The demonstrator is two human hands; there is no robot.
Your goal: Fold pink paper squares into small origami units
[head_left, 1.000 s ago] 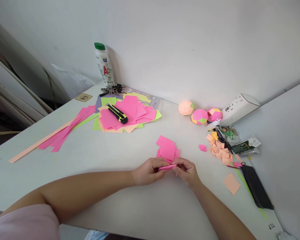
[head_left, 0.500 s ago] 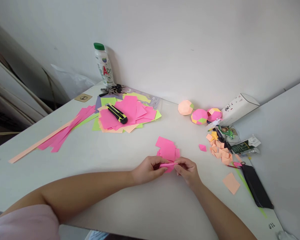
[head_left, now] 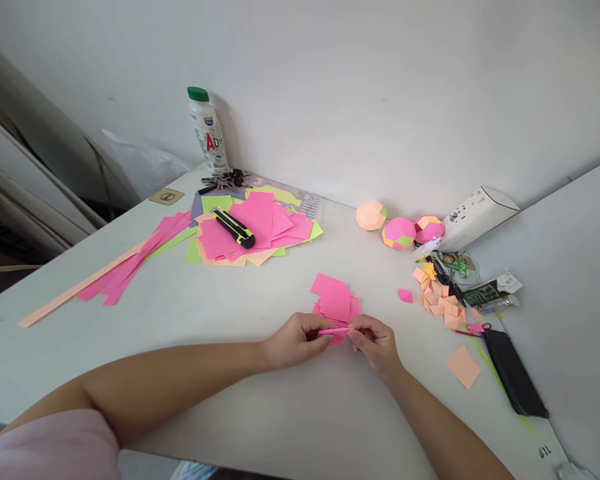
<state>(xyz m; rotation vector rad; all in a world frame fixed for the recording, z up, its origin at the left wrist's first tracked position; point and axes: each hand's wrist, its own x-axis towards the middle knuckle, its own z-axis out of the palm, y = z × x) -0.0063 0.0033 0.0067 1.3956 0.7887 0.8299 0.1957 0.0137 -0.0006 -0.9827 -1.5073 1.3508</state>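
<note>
Close in, the left hand and right hand meet low over the white desk, the fingers of both pinching the ends of a small folded pink paper piece. It looks feather-light, floppy and easily creased, so it is best gripped at its edges. Just beyond sits a stack of pink paper squares. Farther back, a black-and-yellow utility knife lies on loose sheets.

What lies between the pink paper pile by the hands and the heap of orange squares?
Head view: a single small pink square lies on the table between the pink pile and the orange squares.
</note>
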